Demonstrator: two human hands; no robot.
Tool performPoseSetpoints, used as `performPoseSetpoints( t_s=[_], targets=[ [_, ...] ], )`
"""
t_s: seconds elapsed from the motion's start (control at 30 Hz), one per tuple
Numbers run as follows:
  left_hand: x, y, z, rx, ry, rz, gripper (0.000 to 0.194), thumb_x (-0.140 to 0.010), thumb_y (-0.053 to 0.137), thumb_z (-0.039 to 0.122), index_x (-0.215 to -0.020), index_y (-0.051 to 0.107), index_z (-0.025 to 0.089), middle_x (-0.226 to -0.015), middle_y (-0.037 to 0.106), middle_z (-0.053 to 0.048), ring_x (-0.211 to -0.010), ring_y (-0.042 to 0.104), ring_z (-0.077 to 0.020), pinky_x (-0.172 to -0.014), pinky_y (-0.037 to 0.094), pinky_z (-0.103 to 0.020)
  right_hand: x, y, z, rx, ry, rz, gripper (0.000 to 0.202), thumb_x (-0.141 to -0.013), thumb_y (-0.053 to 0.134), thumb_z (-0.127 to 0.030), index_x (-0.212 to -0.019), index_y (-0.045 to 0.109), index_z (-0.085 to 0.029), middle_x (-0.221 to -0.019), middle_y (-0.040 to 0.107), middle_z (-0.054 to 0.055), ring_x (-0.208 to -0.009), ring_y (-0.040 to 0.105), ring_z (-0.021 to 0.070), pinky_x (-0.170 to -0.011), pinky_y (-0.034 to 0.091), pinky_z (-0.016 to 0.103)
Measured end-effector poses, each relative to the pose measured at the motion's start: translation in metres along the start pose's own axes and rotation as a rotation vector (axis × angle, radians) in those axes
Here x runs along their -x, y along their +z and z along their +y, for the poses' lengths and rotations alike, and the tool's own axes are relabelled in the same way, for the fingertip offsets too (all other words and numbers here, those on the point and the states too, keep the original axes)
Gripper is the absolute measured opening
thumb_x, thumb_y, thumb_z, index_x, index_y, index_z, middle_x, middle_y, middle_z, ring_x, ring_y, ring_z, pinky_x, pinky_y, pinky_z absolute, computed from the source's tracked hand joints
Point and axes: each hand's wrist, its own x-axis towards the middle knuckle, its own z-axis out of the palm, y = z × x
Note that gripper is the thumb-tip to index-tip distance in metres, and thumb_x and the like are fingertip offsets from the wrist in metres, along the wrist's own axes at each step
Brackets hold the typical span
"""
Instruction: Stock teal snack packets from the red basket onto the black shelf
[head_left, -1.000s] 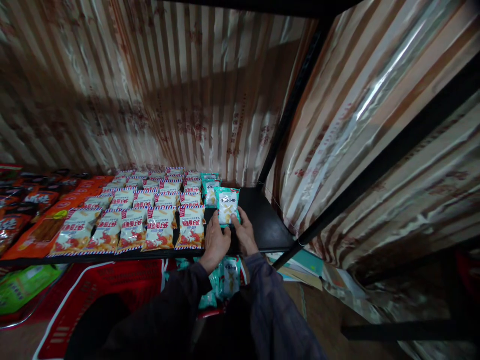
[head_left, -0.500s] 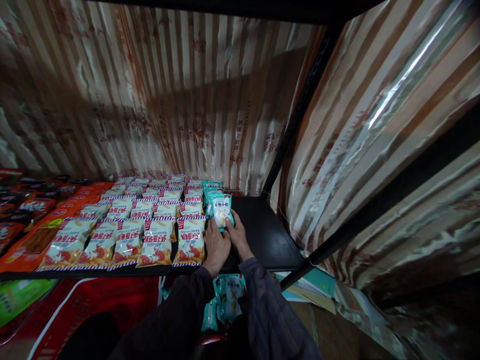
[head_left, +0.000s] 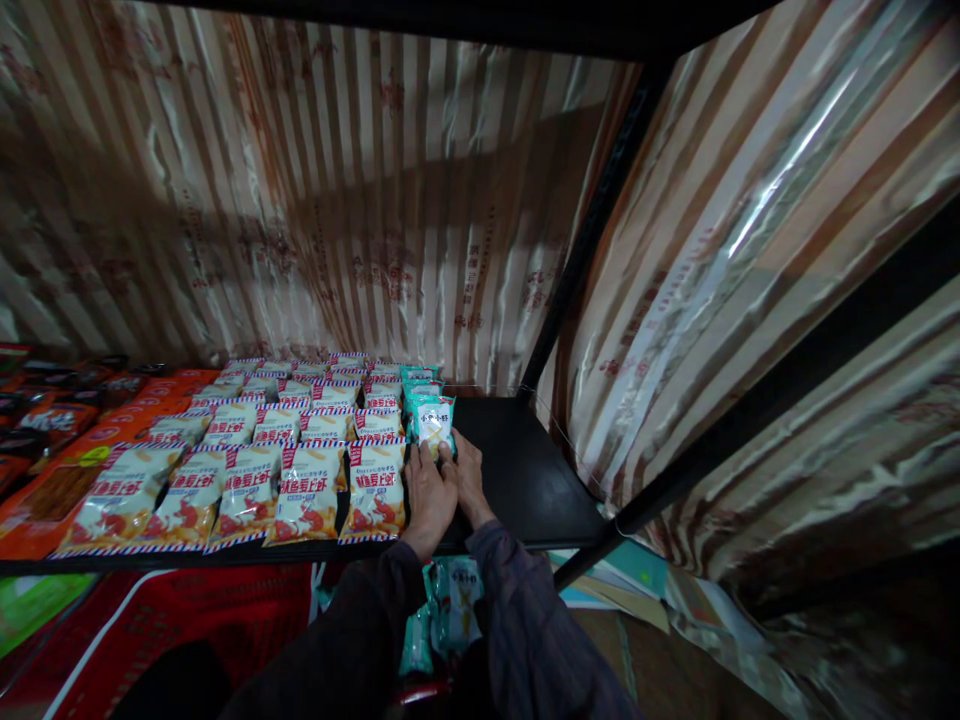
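Hands (head_left: 432, 496) half-curled against teal packet (head_left: 435, 416), grip unclear, black shelf (head_left: 525, 480) beneath, striped sheeting (head_left: 420, 200) behind.

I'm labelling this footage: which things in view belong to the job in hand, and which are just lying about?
Job in hand:
front teal packet, touched by left hand and right hand
teal row behind it
black shelf beneath
teal packets under the shelf, probably

Lying about:
white-and-red snack bags, left
orange packets, farther left
papers, lower right

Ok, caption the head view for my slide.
Left hand and right hand touch a teal packet beside rows of white packets on a black shelf.
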Motion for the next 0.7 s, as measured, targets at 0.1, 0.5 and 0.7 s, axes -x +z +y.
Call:
performPoseSetpoints(
  t_s=[0.1,0.5,0.7],
  targets=[
    [-0.001,0.001,-0.001,0.007,-0.005,0.026,0.053,-0.087,0.04,0.031,-0.133,0.039,0.004,-0.141,0.037,-0.024,-0.134,0.031,-0.0298,-0.11,0.023,-0.041,-0.001,0.002,0.003,0.011,-0.03,0.006,0.049,-0.086,0.038,-0.045,-0.119,0.058,-0.015,-0.121,0.061,0.013,-0.114,0.051,0.0256,-0.103,0.034,0.043],
    [-0.005,0.005,-0.002,0.073,-0.021,0.09,0.05,-0.087,0.037,0.032,-0.129,0.042,0.004,-0.142,0.034,-0.025,-0.138,0.023,-0.031,-0.111,0.021,-0.044,-0.001,0.003,-0.002,-0.126,0.111,-0.049,0.061,-0.082,0.047,-0.052,-0.131,0.049,-0.016,-0.136,0.049,0.013,-0.127,0.043,0.0266,-0.108,0.031,0.044],
    [-0.002,0.0,0.001,0.124,-0.024,0.015,0.056,-0.087,0.038,0.034,-0.134,0.036,0.004,-0.15,0.02,-0.024,-0.141,0.012,-0.0307,-0.113,0.016,-0.042,-0.01,-0.003,-0.017,-0.225,0.157,-0.098,0.066,-0.081,0.045,-0.058,-0.135,0.043,-0.02,-0.14,0.046,0.01,-0.129,0.042,0.025,-0.108,0.031,0.042]
  ],
)
